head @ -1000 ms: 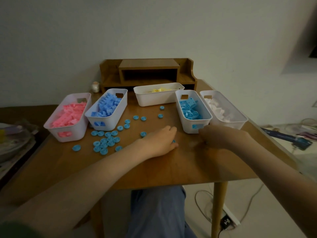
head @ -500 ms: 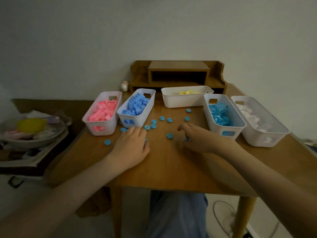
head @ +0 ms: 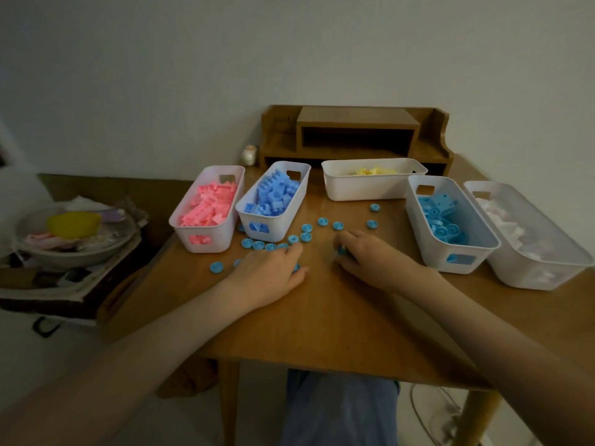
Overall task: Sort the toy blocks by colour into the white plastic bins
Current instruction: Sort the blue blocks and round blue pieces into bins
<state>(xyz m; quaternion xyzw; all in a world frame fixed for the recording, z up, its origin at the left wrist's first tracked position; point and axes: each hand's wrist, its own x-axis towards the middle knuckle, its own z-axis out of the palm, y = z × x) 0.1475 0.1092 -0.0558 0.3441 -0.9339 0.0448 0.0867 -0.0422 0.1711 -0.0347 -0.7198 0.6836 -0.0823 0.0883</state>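
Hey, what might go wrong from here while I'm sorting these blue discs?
The loose discs lie beside the darker blue bin, so they may land there instead of the light blue bin. Your left hand rests over discs; a sweep could knock the outlying disc off the table's left edge.

We'd say this is somebody's home, a bedroom or living-room corner, not a workplace. There's a small wooden table pushed up against a plain painted wall, with a little wooden desk shelf at the back and a small pale ornament beside it. White plastic bins of pastel toy blocks and loose blue discs sit on top, so it's play stuff. Off to the left a bowl heaped with household odds and ends sits on a messy stack, and cables trail over the floor under the table. The light is dim and indoor too.
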